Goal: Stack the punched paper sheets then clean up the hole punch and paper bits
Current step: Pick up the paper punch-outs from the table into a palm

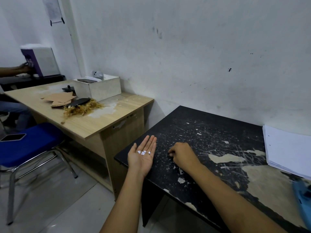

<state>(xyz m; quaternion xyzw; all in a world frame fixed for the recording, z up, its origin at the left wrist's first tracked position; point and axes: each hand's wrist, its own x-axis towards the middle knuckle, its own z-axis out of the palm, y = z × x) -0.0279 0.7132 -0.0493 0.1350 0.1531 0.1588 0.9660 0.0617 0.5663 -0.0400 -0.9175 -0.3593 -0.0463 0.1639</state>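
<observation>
No brand, label or legible writing can be made out; a sheet taped high on the wall (53,10) is too blurred to be read.

A small cluster of white paper bits (143,152) is cradled in the palm of the left hand (143,156), which is held flat and palm-up, fingers straight and together, at the near-left edge of the black table (210,137). Nothing is gripped by it; the bits simply rest on the palm. One further paper bit (171,155) is seen at the fingertips of the right hand (182,155), just beside the left hand. The right hand is laid knuckles-up on the worn tabletop with its fingers curled under; whether the bit is pinched or merely touched cannot be told. The stack of punched paper sheets (287,148) is placed at the far right of the table against the wall, well apart from both hands. A blue object (303,199), blurred and cut off by the right edge, is seen near the stack.
</observation>
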